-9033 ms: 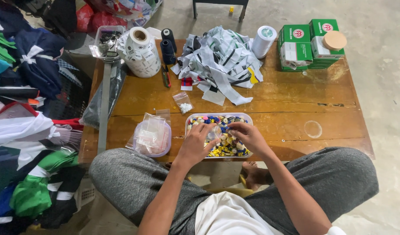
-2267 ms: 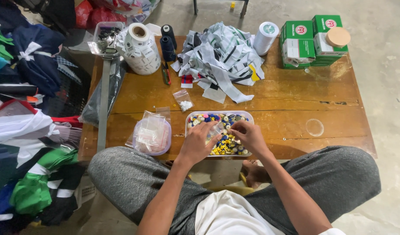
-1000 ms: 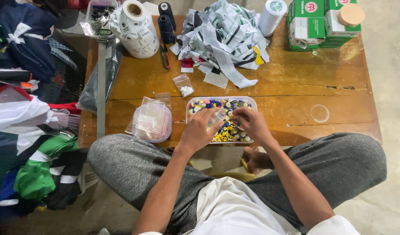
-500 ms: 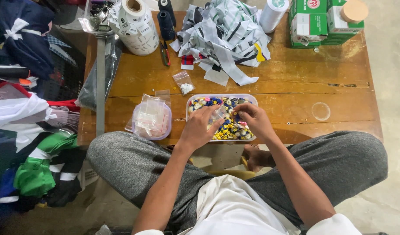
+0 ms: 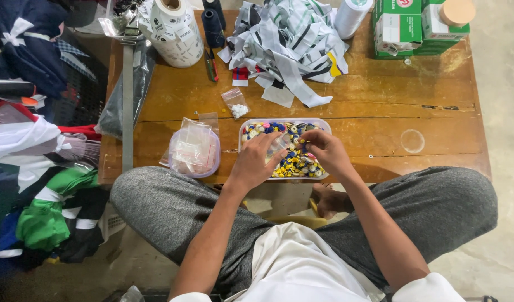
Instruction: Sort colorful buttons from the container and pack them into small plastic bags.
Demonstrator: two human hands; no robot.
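A clear plastic tray (image 5: pixel 251 124) full of small coloured buttons (image 5: pixel 296 165) sits at the near edge of a low wooden table (image 5: pixel 368 123). My left hand (image 5: pixel 257 159) rests over the tray's left half and pinches a small clear plastic bag (image 5: pixel 279 144). My right hand (image 5: pixel 324 150) hovers over the tray's right half, fingertips pinched at the bag's opening on what looks like a small button. The two hands nearly touch above the buttons.
Left of the tray, a round container of small clear bags (image 5: pixel 194 150) and a little bag of white pieces (image 5: pixel 236 104). Farther back: a heap of fabric strips (image 5: pixel 290 42), a label roll (image 5: pixel 176 28), thread cones (image 5: pixel 213 25), green boxes (image 5: pixel 408 25). Clothes (image 5: pixel 39 168) pile at left.
The camera has tipped down and closer, so the table sits higher in view. Both hands stay over the button tray, with the right fingertips now brought to the small bag.
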